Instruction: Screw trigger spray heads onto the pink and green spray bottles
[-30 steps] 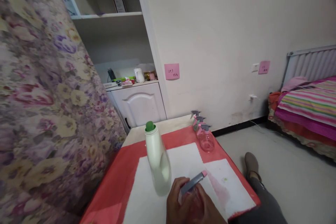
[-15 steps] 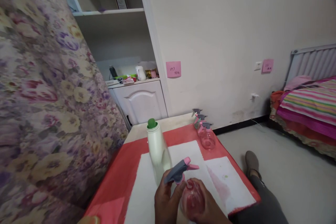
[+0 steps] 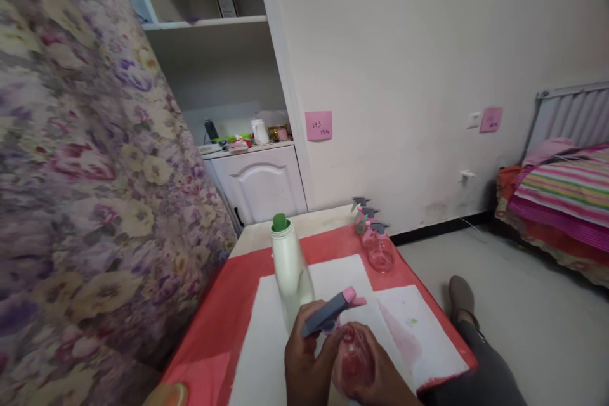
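Observation:
My left hand (image 3: 307,355) grips a grey and pink trigger spray head (image 3: 328,314), its pink nozzle pointing up and right. Just below and to the right, a clear pink bottle (image 3: 353,361) is wrapped by my right hand (image 3: 380,368), its open mouth facing up. The spray head is off the bottle and close to its neck; its lower end is hidden by my left fingers. Behind my left hand stands a tall pale green jug (image 3: 291,266) with a green piece (image 3: 280,222) in its mouth. White paper sheets (image 3: 266,330) lie beneath my hands.
Several spray bottles (image 3: 380,254) line the table's right rear edge. A red cloth (image 3: 214,311) covers most of the table (image 3: 266,226). A floral curtain (image 3: 95,171) hangs at left, beside a white cabinet (image 3: 261,181). A person's leg (image 3: 485,355) shows at right.
The spray head has turned a little in my left hand, so its trigger shows less. The whole view has shifted slightly; both hands keep their hold.

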`<state>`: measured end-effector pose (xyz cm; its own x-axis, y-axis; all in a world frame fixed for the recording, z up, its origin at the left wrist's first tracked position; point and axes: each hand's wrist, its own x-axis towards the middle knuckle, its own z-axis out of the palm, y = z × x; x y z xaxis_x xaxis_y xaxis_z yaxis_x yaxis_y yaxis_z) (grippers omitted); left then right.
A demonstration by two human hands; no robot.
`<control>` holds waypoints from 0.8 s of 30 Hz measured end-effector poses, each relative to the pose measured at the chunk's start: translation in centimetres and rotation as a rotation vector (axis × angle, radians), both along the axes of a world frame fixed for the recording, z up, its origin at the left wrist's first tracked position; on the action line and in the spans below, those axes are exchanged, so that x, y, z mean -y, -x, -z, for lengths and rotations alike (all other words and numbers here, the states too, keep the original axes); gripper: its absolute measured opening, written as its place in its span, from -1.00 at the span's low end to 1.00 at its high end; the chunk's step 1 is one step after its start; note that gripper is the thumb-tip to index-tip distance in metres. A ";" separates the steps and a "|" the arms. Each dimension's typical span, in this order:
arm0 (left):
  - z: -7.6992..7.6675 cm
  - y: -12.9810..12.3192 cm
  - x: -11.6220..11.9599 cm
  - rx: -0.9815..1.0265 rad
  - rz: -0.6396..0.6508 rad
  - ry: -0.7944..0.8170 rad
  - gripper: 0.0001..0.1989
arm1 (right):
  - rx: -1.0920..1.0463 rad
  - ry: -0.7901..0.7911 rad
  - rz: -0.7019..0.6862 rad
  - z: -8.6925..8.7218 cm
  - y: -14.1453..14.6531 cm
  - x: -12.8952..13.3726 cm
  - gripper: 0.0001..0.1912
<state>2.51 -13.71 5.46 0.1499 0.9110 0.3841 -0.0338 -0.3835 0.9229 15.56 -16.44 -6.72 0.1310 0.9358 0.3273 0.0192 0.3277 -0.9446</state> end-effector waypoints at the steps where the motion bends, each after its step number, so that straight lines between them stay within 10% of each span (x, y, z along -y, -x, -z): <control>1: 0.0 0.0 0.0 0.029 -0.025 0.025 -0.67 | 0.020 0.003 0.011 0.1 0.0 0.0 -0.29; 16: -3.1 8.6 -3.4 0.324 -0.544 0.031 -0.67 | 0.086 0.114 0.062 3.8 -0.5 -0.1 -0.20; 24: 1.1 16.0 -8.9 -0.176 -0.649 -0.187 -0.65 | 0.063 0.104 0.101 4.2 -0.3 0.1 -0.25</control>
